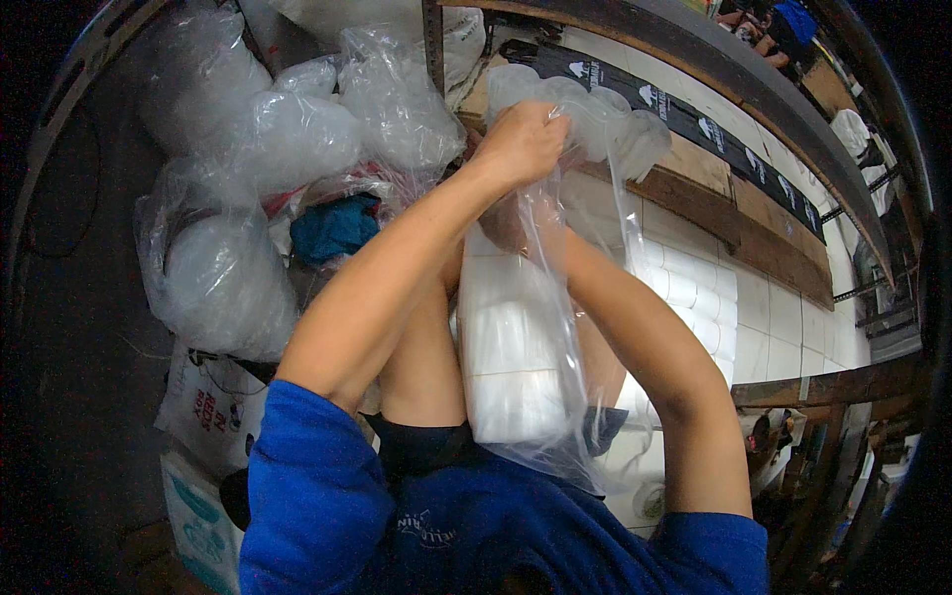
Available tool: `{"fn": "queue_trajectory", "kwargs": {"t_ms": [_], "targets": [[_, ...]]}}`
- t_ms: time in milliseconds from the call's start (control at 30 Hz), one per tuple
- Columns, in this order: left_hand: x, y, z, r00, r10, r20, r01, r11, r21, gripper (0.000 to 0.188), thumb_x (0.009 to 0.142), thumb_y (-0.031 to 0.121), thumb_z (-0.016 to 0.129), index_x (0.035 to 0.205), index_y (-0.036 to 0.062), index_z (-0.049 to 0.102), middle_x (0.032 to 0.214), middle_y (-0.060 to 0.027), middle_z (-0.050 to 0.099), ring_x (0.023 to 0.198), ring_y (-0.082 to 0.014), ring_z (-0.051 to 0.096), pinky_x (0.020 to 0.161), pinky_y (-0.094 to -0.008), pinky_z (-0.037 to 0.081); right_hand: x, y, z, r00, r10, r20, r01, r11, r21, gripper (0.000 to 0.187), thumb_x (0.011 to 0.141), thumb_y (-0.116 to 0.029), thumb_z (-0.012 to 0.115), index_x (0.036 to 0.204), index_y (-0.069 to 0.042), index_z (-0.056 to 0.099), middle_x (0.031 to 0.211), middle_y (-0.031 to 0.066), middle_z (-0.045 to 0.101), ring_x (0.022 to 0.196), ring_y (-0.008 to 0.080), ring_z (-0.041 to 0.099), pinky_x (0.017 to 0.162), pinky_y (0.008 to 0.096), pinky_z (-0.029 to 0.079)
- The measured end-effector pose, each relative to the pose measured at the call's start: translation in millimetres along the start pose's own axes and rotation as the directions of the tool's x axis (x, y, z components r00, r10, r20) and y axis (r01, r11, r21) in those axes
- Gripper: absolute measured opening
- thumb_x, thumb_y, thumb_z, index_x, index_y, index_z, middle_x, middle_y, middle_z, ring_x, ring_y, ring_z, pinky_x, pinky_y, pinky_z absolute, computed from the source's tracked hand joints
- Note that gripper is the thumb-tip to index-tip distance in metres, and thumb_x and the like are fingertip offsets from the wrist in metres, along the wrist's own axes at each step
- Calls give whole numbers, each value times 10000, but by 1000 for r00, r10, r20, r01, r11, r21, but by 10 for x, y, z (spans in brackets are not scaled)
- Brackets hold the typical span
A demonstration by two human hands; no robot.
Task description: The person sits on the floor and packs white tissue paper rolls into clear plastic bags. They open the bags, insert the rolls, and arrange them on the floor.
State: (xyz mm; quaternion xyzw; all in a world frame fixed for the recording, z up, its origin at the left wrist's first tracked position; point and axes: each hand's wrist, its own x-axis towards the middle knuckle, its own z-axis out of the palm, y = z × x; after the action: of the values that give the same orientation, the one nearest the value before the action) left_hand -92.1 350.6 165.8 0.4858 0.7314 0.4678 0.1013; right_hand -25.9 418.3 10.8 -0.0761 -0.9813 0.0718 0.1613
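Note:
A long clear plastic bag (516, 347) stands between my thighs, holding a stack of whitish, translucent pieces with thin bands across it. What kind of pieces they are I cannot make out. My left hand (531, 144) is closed in a fist on the bag's gathered upper end. Just below it, my right hand (511, 223) curls at the bag's neck, with loose film lying over it and its fingers partly hidden. Beyond my left fist, several round, translucent plastic pieces (590, 109) sit in a row, and film hangs down beside them.
Bulging clear bags (223, 283) crowd the left side, around a teal cloth (332, 228). A wooden plank (714, 203) and a dark printed strip (684, 109) lie beyond my hands. White rolls (699, 297) lie right on the tiles. Dark metal rails (694, 50) frame the space. Another person (788, 30) shows far right.

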Motion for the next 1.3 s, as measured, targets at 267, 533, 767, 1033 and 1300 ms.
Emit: {"fn": "queue_trajectory", "kwargs": {"t_ms": [267, 533, 767, 1033, 1300], "targets": [[-146, 279, 87, 975, 211, -72, -223, 922, -317, 311, 831, 267, 518, 768, -22, 614, 721, -256, 594, 652, -376, 602, 611, -447, 449, 4, 335, -503, 895, -81, 440, 20, 990, 142, 361, 863, -338, 553, 1066, -47, 624, 1027, 187, 638, 948, 336, 621, 870, 420, 492], [-169, 280, 57, 978, 207, -30, -201, 893, -403, 316, 925, 267, 501, 840, -6, 635, 652, -20, 555, 623, -104, 493, 573, -278, 410, -29, 249, -457, 917, 39, 397, -87, 991, 105, 365, 873, -327, 540, 1081, -37, 614, 1057, 193, 623, 978, 340, 604, 890, 419, 477], [-181, 162, 106, 970, 242, -16, -223, 866, -449, 313, 933, 259, 505, 860, -16, 636, 679, -24, 571, 656, -92, 499, 601, -274, 422, -45, 62, -322, 959, 126, 253, -137, 990, 27, 368, 883, -318, 529, 1095, -28, 605, 1083, 198, 609, 1004, 344, 589, 907, 418, 464], [-374, 100, 89, 987, 143, 72, -91, 872, -480, 275, 950, 251, 508, 959, 9, 638, 754, -1, 600, 707, -79, 527, 669, -254, 446, -166, -38, -344, 985, 104, 138, -105, 994, 5, 371, 893, -308, 516, 1110, -17, 595, 1114, 204, 594, 1034, 348, 573, 927, 417, 449], [-1790, -746, -29, 905, -352, -238, 120, 749, -651, 481, 979, 405, 429, 1288, 44, 502, 994, -74, 614, 863, -138, 559, 786, -276, 447, -19, -45, -230, 978, 64, 197, -65, 998, 0, 375, 904, -298, 503, 1125, -7, 585, 1144, 209, 579, 1064, 352, 556, 947, 416, 434]]}}
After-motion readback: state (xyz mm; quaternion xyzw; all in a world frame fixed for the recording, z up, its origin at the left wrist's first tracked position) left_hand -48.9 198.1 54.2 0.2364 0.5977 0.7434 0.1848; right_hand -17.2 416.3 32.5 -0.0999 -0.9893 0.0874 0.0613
